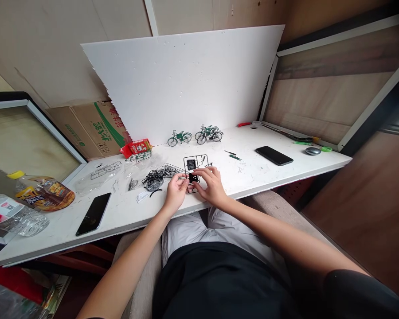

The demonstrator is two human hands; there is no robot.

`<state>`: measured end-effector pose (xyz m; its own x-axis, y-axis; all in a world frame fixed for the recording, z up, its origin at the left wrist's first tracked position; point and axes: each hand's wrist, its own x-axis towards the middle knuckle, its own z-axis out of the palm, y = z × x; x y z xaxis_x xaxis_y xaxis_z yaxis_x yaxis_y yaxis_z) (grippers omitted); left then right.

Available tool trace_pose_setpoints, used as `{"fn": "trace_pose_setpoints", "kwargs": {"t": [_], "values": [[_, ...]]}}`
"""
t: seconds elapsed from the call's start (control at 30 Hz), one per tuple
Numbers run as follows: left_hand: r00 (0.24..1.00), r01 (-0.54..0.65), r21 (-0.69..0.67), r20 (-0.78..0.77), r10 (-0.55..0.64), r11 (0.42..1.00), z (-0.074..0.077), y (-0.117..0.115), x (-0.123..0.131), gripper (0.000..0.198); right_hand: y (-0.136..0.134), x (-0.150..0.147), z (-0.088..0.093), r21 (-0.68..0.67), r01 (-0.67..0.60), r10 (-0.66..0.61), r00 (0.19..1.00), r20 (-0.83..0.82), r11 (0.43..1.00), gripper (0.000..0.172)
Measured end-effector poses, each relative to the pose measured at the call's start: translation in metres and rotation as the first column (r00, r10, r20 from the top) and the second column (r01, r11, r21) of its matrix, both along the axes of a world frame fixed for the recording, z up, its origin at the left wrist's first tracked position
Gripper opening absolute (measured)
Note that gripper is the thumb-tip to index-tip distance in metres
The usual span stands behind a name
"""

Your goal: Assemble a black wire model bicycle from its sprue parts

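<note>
Both my hands meet over a black plastic parts frame [191, 165] near the table's front edge. My left hand [177, 191] pinches its left side, fingertips closed together. With thumb and fingers, my right hand [212, 185] grips the frame from the right; a dark square part shows between the two hands. Just left of my left hand lies a heap of black plastic parts [158, 173] with spoked wheels. Small green model bicycles [209, 134] stand upright at the back, with another green model bicycle [179, 138] to their left.
A phone [93, 214] and bottles [43, 195] lie at the left. At the right are another phone [274, 155], a grey mouse [313, 151] and a small green-handled tool [234, 157]. A red packet [137, 149] sits before a white board [186, 84].
</note>
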<state>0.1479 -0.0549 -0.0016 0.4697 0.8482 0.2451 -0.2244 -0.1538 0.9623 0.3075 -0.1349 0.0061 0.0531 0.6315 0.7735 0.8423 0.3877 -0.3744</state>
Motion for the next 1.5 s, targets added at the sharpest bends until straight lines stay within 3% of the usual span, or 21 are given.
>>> {"fn": "trace_pose_setpoints", "kwargs": {"t": [0.17,0.6,0.87,1.0,1.23,1.37,1.5], "values": [[1.0,0.029,-0.008,-0.002,-0.029,1.0,-0.001,0.0,0.0,0.055,0.0,-0.001,0.0,-0.001,-0.014,0.014,0.999,0.034,1.0,0.032],[0.999,0.017,0.008,-0.049,-0.016,1.0,-0.002,-0.001,0.0,0.042,-0.002,-0.002,-0.003,-0.022,0.009,-0.006,0.989,0.145,1.0,0.036],[0.999,-0.035,-0.003,-0.034,0.035,0.999,0.005,-0.004,-0.002,0.051,-0.002,0.0,-0.004,-0.038,-0.032,0.038,0.986,0.165,0.999,0.019],[0.999,-0.048,-0.028,-0.008,0.048,0.998,0.005,-0.003,-0.001,0.056,-0.003,-0.001,-0.003,-0.016,-0.054,0.055,0.995,0.086,0.998,0.027],[0.997,-0.066,-0.058,0.026,0.068,0.996,0.002,0.001,0.001,0.069,0.002,0.004,0.002,0.063,0.101,-0.084,0.967,-0.239,0.993,0.049],[0.997,-0.062,-0.057,0.036,0.064,0.996,0.004,0.0,0.001,0.067,0.012,0.012,0.0,-0.043,-0.047,0.017,0.851,-0.525,0.998,0.067],[0.998,-0.055,-0.067,0.032,0.057,0.996,0.01,-0.001,-0.002,0.058,0.014,0.015,0.004,-0.151,-0.265,0.118,0.775,-0.62,0.952,0.039]]}}
